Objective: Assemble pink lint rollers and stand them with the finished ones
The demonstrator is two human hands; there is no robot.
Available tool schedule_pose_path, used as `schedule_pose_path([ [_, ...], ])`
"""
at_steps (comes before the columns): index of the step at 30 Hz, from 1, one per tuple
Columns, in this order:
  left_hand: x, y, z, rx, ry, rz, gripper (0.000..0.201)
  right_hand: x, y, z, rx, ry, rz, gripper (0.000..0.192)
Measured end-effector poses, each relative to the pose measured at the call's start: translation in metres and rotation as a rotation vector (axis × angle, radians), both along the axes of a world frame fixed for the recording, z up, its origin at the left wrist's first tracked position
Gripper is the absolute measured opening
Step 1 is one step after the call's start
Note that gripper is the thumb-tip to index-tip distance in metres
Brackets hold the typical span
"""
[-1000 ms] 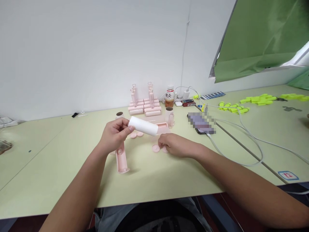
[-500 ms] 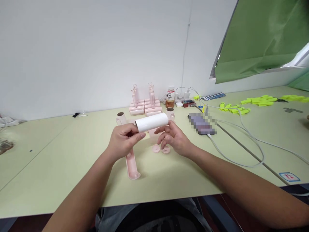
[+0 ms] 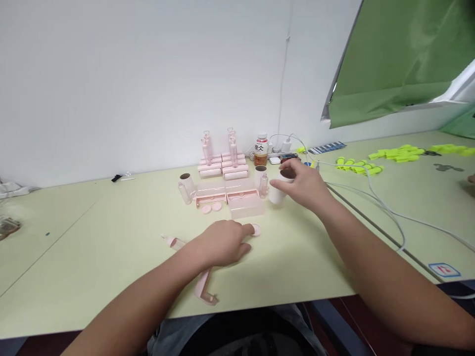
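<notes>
Forearms of ours fill the near edge, and much lies hidden beneath them. Our left hand (image 3: 222,243) rests palm-down on the counter (image 3: 92,257), fingers loosely curled; whether they pinch anything we cannot tell, since the hand covers what is under it. A pink handle piece (image 3: 203,289) pokes out below that wrist, its middle hidden by our arm, and a pink stub (image 3: 171,242) shows to the left. A pink round cap (image 3: 256,230) lies just beside our fingertips, partly covered.

Farther out, our right hand (image 3: 306,185) grips a white paper roll (image 3: 277,194) standing upright on the counter, fingers wrapped around its top so that only the lower part and a bit of dark core show. Just left of it sit two open pink trays (image 3: 245,203); the left one holds two pink discs (image 3: 211,207), the right one's contents are hard to make out. Behind stand stacked pink rollers (image 3: 222,168) and a small bottle (image 3: 261,148) against the wall.
</notes>
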State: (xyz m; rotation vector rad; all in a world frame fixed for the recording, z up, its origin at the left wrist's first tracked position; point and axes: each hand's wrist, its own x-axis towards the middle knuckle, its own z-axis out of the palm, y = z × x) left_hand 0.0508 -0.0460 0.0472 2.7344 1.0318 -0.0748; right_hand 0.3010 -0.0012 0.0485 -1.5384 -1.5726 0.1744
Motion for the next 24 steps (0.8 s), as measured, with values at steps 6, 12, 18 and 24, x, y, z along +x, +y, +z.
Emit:
schedule_pose_path([
  [6,0.023,0.012,-0.012,-0.015,0.146,-0.034,0.025,-0.009,0.007,-0.011,-0.236,-0.205,0.002,0.037],
  [12,0.029,0.02,-0.006,-0.102,0.107,0.031,0.027,-0.012,0.011,-0.019,-0.207,-0.261,0.055,0.031],
  [18,0.023,0.027,-0.008,-0.133,0.001,0.043,0.034,-0.01,0.009,-0.02,-0.158,-0.292,0.017,0.046],
  [24,0.012,0.028,-0.01,-0.088,0.06,0.142,0.027,-0.013,0.001,-0.011,0.018,-0.228,-0.048,0.034],
])
